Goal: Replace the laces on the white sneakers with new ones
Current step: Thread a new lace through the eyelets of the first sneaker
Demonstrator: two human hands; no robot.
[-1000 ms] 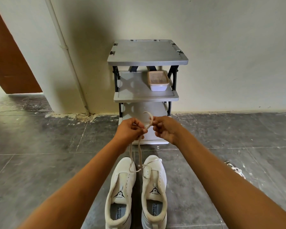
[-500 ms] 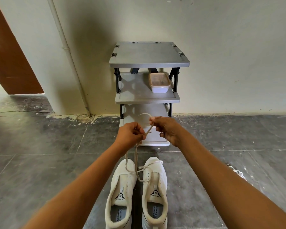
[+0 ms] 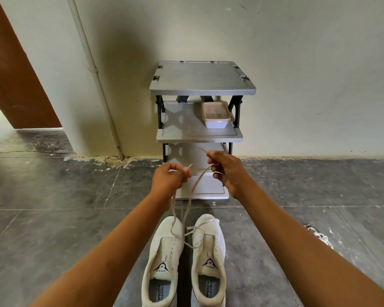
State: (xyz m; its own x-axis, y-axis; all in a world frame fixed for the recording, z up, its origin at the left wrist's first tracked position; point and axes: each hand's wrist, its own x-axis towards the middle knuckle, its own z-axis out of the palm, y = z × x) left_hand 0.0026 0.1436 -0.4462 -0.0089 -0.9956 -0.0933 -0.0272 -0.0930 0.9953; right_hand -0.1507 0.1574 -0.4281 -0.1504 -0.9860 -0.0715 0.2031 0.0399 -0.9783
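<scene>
Head view: left hand (image 3: 167, 181) and right hand (image 3: 227, 173), fingers curled, each pinching one end of lace (image 3: 187, 207), held apart above the toes. Lace strands run down to front eyelets of right sneaker (image 3: 208, 251). Left sneaker (image 3: 164, 258) just beside it, on floor (image 3: 53, 218).

Two white sneakers (image 3: 184, 260) side by side on dark tiled floor (image 3: 53, 218), toes toward a grey three-tier rack (image 3: 201, 77) against the wall. Left hand (image 3: 167, 181) and right hand (image 3: 227, 171) raised above the toes, each pinching an end of a beige lace (image 3: 187, 206); strands run down to the right sneaker's front eyelets. Lidded plastic tub (image 3: 215, 115) on the middle shelf. Loose white lace (image 3: 319, 237) on floor at right. Brown door (image 3: 13, 74) far left.
</scene>
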